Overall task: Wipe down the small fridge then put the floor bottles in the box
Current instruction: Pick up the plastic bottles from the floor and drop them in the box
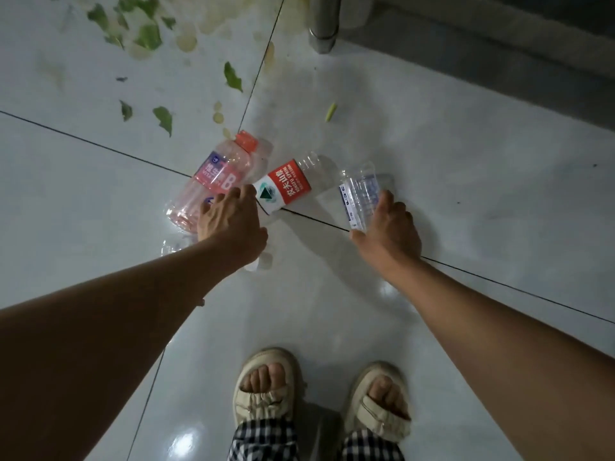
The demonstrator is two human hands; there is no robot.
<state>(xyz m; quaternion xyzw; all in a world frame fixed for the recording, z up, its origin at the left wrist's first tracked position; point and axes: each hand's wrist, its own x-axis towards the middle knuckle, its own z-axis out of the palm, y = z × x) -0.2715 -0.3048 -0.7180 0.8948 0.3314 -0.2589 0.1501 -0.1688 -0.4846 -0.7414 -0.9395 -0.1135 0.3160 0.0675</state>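
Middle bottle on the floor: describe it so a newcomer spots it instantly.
On the pale tiled floor, three bottles lie in a row ahead of the person's sandals. The middle bottle lies between the left hand and right hand. Only it has a red and white label.

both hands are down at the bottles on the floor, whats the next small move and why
Probably close each hand and lift. The right hand already curls around the clear bottle, while the left hand rests over the pink bottle, beside the red-label bottle. All three lie on the tiled floor, and no box is in view, so they must be carried off.
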